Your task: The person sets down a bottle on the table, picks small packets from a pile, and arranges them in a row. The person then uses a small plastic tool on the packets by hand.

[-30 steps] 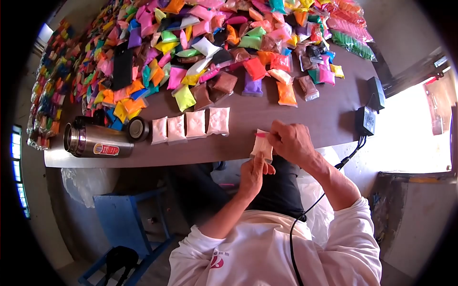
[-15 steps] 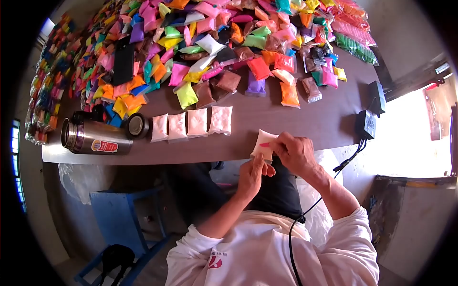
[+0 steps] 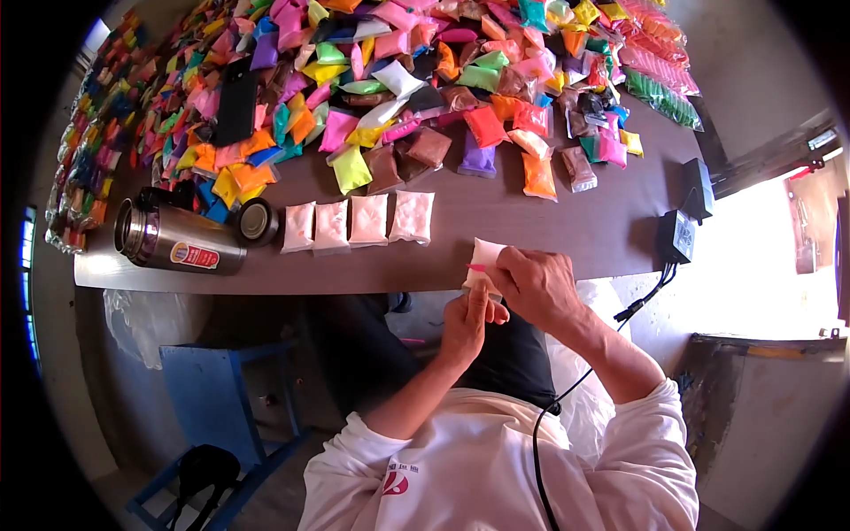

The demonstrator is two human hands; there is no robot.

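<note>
Just off the table's front edge, my left hand [image 3: 469, 317] pinches the lower end of a pale packet [image 3: 487, 253] between thumb and fingers. My right hand [image 3: 542, 285] is closed at the packet's right side, with a small pink pointed piece [image 3: 478, 267] sticking out from its fingertips across the packet's face. What this piece belongs to is hidden by the fingers. Left of my hands, several pale packets [image 3: 368, 219] lie side by side in a row on the brown table [image 3: 620, 212].
A steel flask [image 3: 181, 237] lies on its side by a round lid [image 3: 256, 221]. Behind are heaps of coloured packets [image 3: 485, 126] and a black phone [image 3: 237, 102]. A black box [image 3: 677, 237] with cables sits at the right edge. A blue chair [image 3: 208, 389] stands lower left.
My right hand has shifted over the pale packet, and the pink piece has moved across its face. The left hand keeps its hold. The view has shifted slightly.
</note>
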